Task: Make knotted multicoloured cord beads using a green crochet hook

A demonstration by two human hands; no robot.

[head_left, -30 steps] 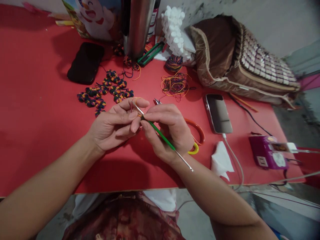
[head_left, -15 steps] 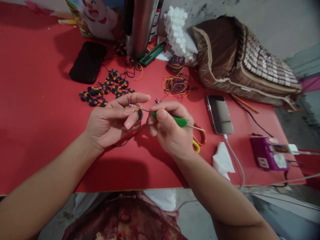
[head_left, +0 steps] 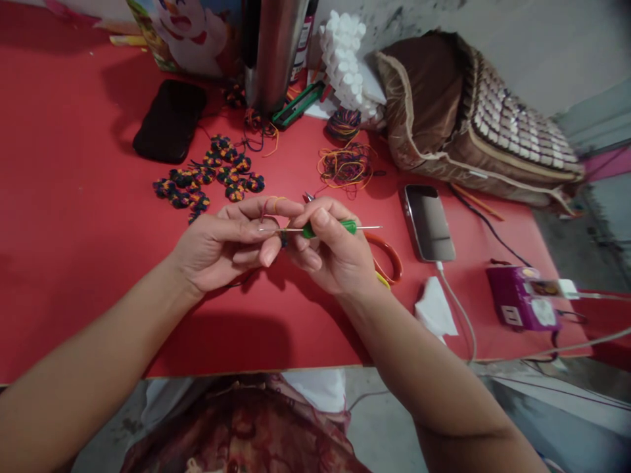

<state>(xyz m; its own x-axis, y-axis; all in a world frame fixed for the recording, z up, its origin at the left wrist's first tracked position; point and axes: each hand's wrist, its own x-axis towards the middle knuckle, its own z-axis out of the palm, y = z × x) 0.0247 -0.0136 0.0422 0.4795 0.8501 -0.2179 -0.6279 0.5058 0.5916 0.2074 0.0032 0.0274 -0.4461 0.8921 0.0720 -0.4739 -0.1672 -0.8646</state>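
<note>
My right hand (head_left: 340, 253) grips a crochet hook by its green handle (head_left: 349, 227). The hook's thin metal shaft lies nearly level, its left end at the thumb of my left hand (head_left: 211, 246). Orange and dark red yarn (head_left: 279, 201) loops over my left forefinger, and the thumb and fingers pinch the work. Only a small dark bit of the crocheted piece (head_left: 284, 242) shows between the hands. Several crocheted flowers (head_left: 235, 176) in black, orange and purple lie behind my left hand. Beyond my right hand is a loose tangle of the same yarn (head_left: 345, 165).
Orange-handled scissors (head_left: 393, 256) lie partly under my right hand. To the right are a charging phone (head_left: 430, 223), a crumpled tissue (head_left: 436, 309) and a purple power block (head_left: 515, 299). A black phone (head_left: 170, 121), steel flask (head_left: 273, 59), green cutter (head_left: 299, 105) and brown cushion (head_left: 434, 98) stand behind.
The hook has turned from a slant to nearly level, and its left tip has dropped toward my left thumb. My right hand has moved slightly left, closer to the left hand.
</note>
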